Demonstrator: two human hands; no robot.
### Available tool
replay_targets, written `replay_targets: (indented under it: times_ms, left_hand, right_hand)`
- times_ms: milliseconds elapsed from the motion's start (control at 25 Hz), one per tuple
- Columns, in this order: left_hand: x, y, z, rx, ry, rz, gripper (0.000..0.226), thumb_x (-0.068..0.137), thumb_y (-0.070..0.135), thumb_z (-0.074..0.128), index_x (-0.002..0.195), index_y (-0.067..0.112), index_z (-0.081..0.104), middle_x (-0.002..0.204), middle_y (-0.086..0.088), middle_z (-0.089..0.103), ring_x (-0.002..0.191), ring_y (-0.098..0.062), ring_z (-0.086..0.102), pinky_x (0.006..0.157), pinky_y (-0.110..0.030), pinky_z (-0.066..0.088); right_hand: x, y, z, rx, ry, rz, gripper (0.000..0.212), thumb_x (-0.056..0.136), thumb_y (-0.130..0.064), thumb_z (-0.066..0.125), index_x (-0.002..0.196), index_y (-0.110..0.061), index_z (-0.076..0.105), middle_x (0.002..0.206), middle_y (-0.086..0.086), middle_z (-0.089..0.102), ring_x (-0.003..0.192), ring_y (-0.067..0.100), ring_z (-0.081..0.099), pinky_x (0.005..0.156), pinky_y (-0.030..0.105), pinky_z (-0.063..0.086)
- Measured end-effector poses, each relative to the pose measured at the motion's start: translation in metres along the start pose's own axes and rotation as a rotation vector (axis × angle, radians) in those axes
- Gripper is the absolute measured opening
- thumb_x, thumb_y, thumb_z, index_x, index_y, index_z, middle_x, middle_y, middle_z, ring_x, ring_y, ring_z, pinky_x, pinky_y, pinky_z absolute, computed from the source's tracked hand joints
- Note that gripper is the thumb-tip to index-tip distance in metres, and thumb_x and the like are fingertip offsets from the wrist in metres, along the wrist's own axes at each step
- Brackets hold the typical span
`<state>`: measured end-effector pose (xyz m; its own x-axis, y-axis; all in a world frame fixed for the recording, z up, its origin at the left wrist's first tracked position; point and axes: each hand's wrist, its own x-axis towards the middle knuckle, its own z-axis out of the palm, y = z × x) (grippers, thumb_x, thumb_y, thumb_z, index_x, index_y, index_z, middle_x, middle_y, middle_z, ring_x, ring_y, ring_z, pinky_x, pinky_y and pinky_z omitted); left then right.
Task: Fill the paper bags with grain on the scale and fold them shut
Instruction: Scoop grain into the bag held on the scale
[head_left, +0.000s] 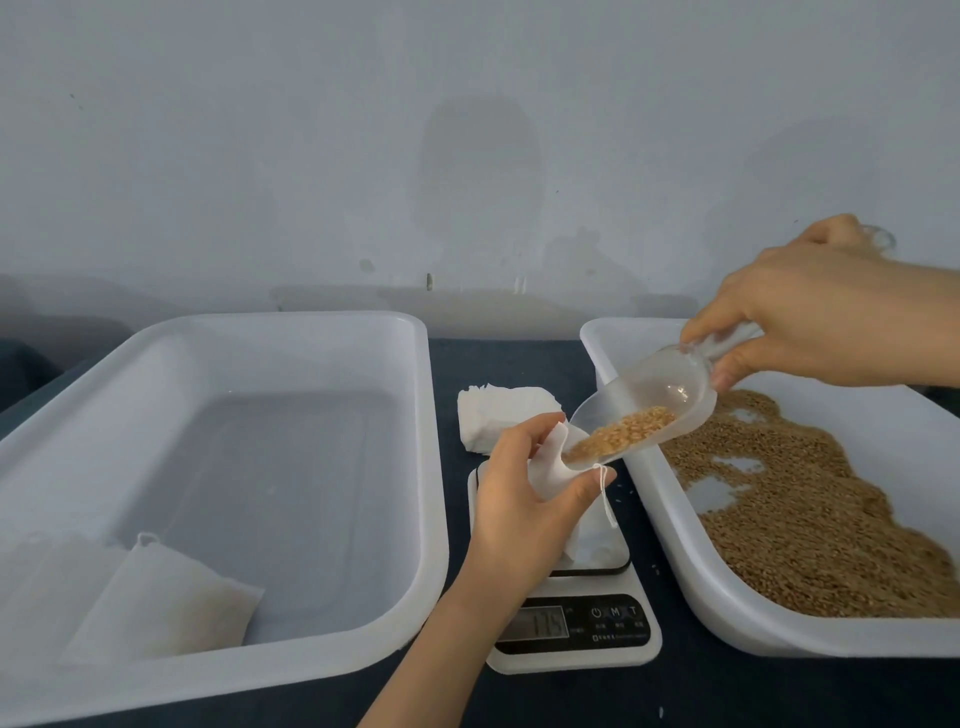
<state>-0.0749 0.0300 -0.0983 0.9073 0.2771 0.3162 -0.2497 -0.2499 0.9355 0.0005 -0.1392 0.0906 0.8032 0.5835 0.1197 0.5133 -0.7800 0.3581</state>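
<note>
R hand (821, 322) grips scoop (670, 400) handle; scoop's long axis slopes down-left, lip at bag (550, 467) mouth. L hand (519, 499) pinches bag open over scale (571, 644). Grain (623, 434) sits near lip; prob. needs more tilt.

Left hand (511, 506) pinches low; right hand (815, 322) grips higher.

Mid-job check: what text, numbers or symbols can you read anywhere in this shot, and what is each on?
"M": button label on the scale, right of a power symbol.
"T": button label right of the "M".
Display: digits blurred, perhaps "115", not certain.
Small print under the buttons: too small to read.
Nothing else shows readable text.
</note>
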Motion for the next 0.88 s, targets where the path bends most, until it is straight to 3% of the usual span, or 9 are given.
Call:
replay_targets:
  times_ms: [200,360,440,560,640,720,800,880]
  left_hand:
    - [0.0,0.0,0.001,-0.023,0.007,0.002,0.047,0.076,0.035,0.077,0.111,0.047,0.047,0.108,0.034,0.052,0.106,0.025,0.041,0.073,0.007,0.036]
    - [0.001,-0.001,0.001,-0.008,0.015,0.003,0.049,0.076,0.04,0.076,0.114,0.047,0.046,0.11,0.031,0.053,0.106,0.018,0.044,0.076,0.005,0.037]
    - [0.001,0.0,-0.001,0.001,0.02,-0.005,0.048,0.076,0.041,0.076,0.112,0.049,0.045,0.111,0.03,0.053,0.106,0.016,0.046,0.075,0.003,0.038]
    - [0.0,0.001,-0.003,-0.009,0.031,0.003,0.045,0.076,0.04,0.075,0.109,0.052,0.046,0.11,0.033,0.053,0.107,0.015,0.046,0.078,0.004,0.036]
    - [-0.001,0.004,-0.003,-0.006,0.027,0.006,0.044,0.076,0.04,0.075,0.107,0.054,0.046,0.107,0.042,0.049,0.106,0.019,0.044,0.078,0.005,0.035]
    - [-0.001,0.005,-0.003,-0.003,0.019,0.01,0.044,0.077,0.04,0.075,0.106,0.055,0.045,0.105,0.047,0.046,0.106,0.021,0.042,0.078,0.005,0.035]
    - [-0.001,0.004,-0.002,0.002,0.015,0.005,0.044,0.076,0.041,0.075,0.105,0.056,0.045,0.105,0.045,0.048,0.106,0.019,0.043,0.077,0.003,0.038]
    - [-0.001,0.003,-0.002,0.016,0.012,0.0,0.044,0.076,0.043,0.074,0.105,0.058,0.045,0.106,0.04,0.05,0.106,0.017,0.045,0.075,0.002,0.039]
  right_hand:
    - [0.003,-0.017,-0.017,-0.146,0.02,-0.065,0.033,0.076,-0.06,0.061,0.108,-0.051,0.059,0.087,-0.022,0.058,0.09,0.005,0.037,0.087,0.033,0.01]
    - [-0.003,-0.033,-0.023,-0.401,0.228,-0.185,0.021,0.074,-0.056,0.064,0.087,-0.04,0.066,0.075,-0.014,0.06,0.079,0.012,0.048,0.086,0.038,0.013]
    - [-0.01,-0.032,-0.02,-0.545,0.329,-0.243,0.017,0.066,-0.05,0.071,0.073,-0.035,0.067,0.066,-0.013,0.06,0.07,0.016,0.052,0.084,0.04,0.021]
    - [-0.019,-0.007,-0.006,-0.464,0.429,-0.092,0.019,0.064,-0.045,0.072,0.069,-0.029,0.064,0.063,-0.009,0.059,0.063,0.021,0.055,0.07,0.032,0.03]
    - [-0.017,0.012,0.015,-0.142,0.284,0.166,0.027,0.075,-0.044,0.069,0.075,-0.018,0.061,0.069,-0.002,0.054,0.062,0.021,0.053,0.061,0.029,0.035]
    - [-0.014,0.023,0.057,0.22,0.027,0.378,0.033,0.084,-0.038,0.065,0.07,-0.009,0.058,0.065,0.001,0.049,0.055,0.015,0.049,0.052,0.027,0.036]
    - [-0.016,0.026,0.106,0.361,-0.22,0.486,0.041,0.089,-0.035,0.06,0.058,-0.012,0.047,0.053,-0.001,0.045,0.044,0.01,0.044,0.044,0.021,0.033]
    - [-0.021,0.024,0.144,0.401,-0.331,0.53,0.042,0.091,-0.036,0.058,0.057,-0.016,0.041,0.055,-0.003,0.045,0.047,0.009,0.044,0.044,0.02,0.032]
